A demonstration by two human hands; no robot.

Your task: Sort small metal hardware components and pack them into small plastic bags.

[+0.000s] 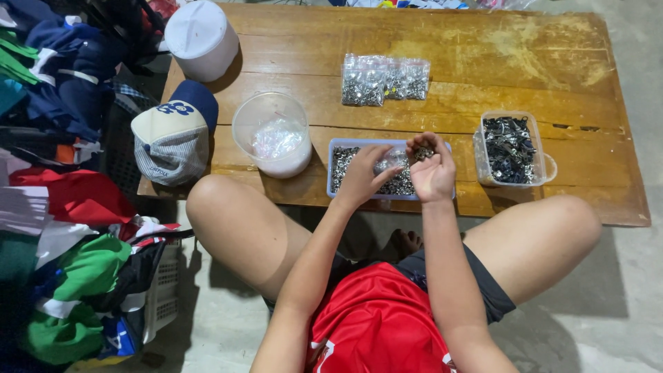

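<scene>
A low wooden table (483,55) on a concrete floor, a person sitting cross-legged before it.

The right hand (431,169) is cupped around a small pile of metal bits (423,152), held just above a blue-rimmed tray (333,169) of the same silvery pieces. The left hand (359,179) hovers over the tray, fingers loosely spread. Nearby stand a tub of dark parts (511,148), a clear cup (273,135), two filled bags (385,79) and a cap (173,135).

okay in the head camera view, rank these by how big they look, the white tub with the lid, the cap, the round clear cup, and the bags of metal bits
1. Cap, slightly the largest.
2. White lidded tub and round clear cup: too alike to rank, and the tub sits farther from the camera.
3. Bags of metal bits, taken together, look about as wide but flatter, so smallest.
</scene>
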